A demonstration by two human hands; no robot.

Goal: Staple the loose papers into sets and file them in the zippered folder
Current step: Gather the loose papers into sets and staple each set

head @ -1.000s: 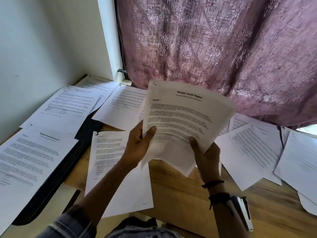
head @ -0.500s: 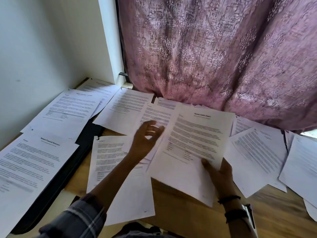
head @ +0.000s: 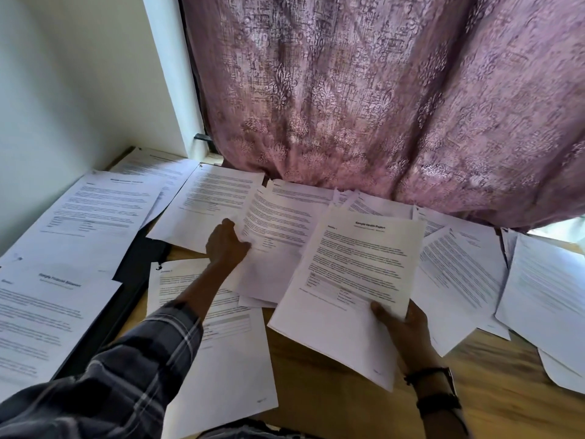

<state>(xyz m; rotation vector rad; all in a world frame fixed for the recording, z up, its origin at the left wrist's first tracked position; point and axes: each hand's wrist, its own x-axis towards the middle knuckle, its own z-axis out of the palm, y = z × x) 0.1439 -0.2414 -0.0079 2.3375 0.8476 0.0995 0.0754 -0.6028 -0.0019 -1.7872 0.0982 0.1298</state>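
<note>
Head view: right hand [head: 408,331] holds report [head: 354,280] lengthwise, title seemingly pointing away.

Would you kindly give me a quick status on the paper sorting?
Right hand holds health report. Left hand grips loose sheet on desk. Folder half buried under papers.

The sheet [head: 354,280] in your right hand [head: 408,334] is headed "Sample Health Report", with "Section 1" below. At 9 o'clock, the page [head: 47,312] has a blurred title, seemingly "Sample Financial Statement". Other print is unreadable.
</note>
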